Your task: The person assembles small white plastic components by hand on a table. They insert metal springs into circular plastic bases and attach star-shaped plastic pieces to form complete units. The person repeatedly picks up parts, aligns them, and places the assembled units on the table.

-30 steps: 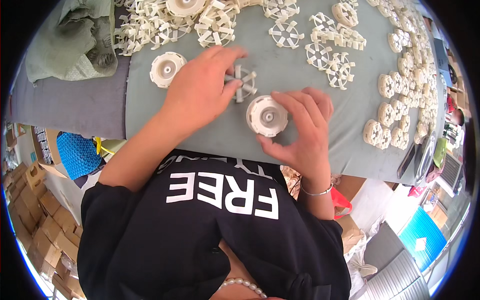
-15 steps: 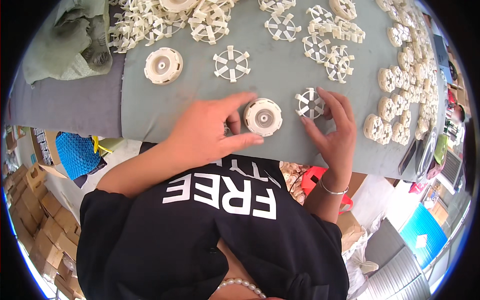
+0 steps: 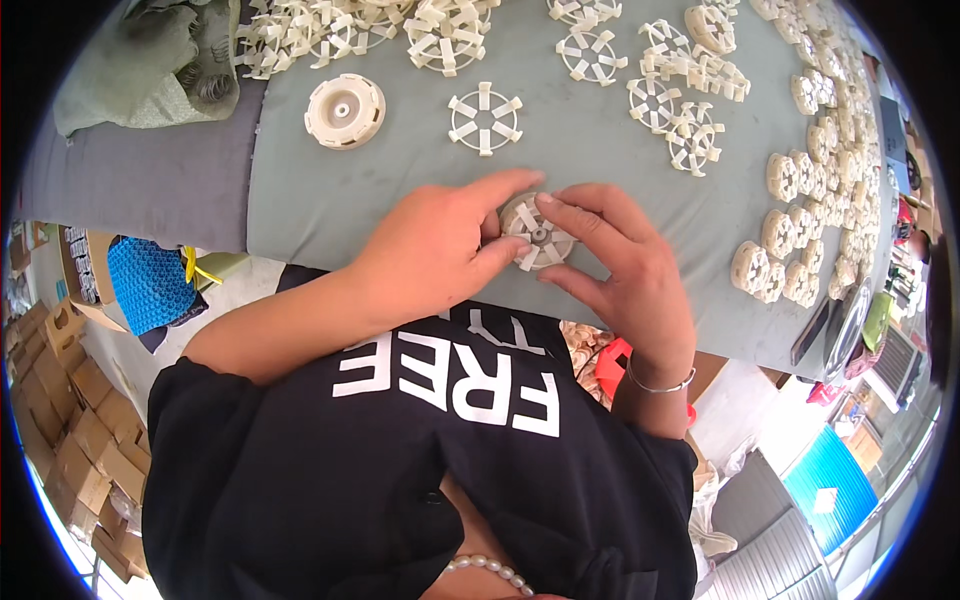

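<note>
A cream plastic ring with six tabs (image 3: 527, 222) lies over the face of a round cream plastic housing (image 3: 548, 262) on the table in front of me. On its left side my left hand (image 3: 435, 240) curls round the housing, thumb tip at the rim. My right hand (image 3: 630, 262) closes on the ring from the right, its fingers over the far edge and its thumb at the near edge. These fingers partly cover both parts. Beyond my hands lie a loose six-tab ring (image 3: 485, 119) and a second round housing (image 3: 345, 111).
A heap of six-tab rings (image 3: 330, 30) covers the far left, with several more loose rings (image 3: 653, 103) at the back. Rows of assembled round parts (image 3: 780, 232) stand along the right. A grey-green sack with metal springs (image 3: 150, 65) lies at the far left.
My right hand has moved left, carrying a six-tab ring onto the round housing. My left hand has moved slightly right and closed in on the housing. The whole view has shifted a little.
</note>
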Tool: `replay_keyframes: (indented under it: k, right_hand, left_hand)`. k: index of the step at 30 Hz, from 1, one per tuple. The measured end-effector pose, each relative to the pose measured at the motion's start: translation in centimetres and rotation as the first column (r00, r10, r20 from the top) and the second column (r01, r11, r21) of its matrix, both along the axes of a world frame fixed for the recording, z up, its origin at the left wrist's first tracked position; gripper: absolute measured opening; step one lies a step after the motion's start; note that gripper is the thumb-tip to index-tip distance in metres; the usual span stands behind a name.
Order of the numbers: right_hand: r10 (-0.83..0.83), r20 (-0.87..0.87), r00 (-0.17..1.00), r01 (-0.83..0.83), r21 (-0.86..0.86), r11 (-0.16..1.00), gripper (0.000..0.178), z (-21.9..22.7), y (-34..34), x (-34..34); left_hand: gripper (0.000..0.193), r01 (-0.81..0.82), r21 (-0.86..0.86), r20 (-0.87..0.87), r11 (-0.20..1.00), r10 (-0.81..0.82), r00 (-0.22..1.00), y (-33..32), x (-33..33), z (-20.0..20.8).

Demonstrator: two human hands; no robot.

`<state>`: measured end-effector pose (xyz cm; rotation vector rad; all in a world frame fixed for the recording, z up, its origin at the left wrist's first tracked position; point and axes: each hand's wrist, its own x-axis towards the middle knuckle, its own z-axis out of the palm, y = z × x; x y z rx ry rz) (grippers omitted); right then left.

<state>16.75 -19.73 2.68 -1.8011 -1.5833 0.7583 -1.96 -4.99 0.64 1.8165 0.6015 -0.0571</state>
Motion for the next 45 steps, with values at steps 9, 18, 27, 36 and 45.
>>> replay_keyframes:
  k: [9, 18, 27, 36, 45]
  right_hand:
    - [-0.545, 0.547, 0.636, 0.515, 0.226, 0.827, 0.064, 2.2, -7.3, 7.3]
    - [-0.12, 0.347, 0.93, 0.043, 0.219, 0.975, 0.048, -2.7, 7.1, -2.2]
    - [-0.172, -0.128, 0.977, 0.204, 0.309, 0.929, 0.044, 0.8, 2.0, -2.8]
    - [-0.198, -0.311, 0.929, 0.305, 0.344, 0.888, 0.039, -2.9, 3.2, -4.1]
    - [-0.084, -0.799, 0.595, 0.579, 0.354, 0.734, 0.033, -3.5, 5.4, -4.1]
  left_hand:
    - [0.061, -0.443, 0.643, 0.311, 0.625, 0.316, 0.896, 7.3, -5.9, 0.5]
    - [0.063, -0.131, 0.593, 0.119, 0.795, 0.075, 0.99, 3.9, -4.3, 0.2]
    - [0.047, -0.096, -0.835, 0.152, 0.542, 0.395, 0.906, 1.9, -1.9, 2.1]
    - [0.04, -0.147, -0.752, 0.146, 0.643, 0.38, 0.914, 1.5, -2.0, 0.6]
    - [0.019, -0.09, -0.859, 0.168, 0.504, 0.444, 0.88, 3.8, -2.7, 0.9]
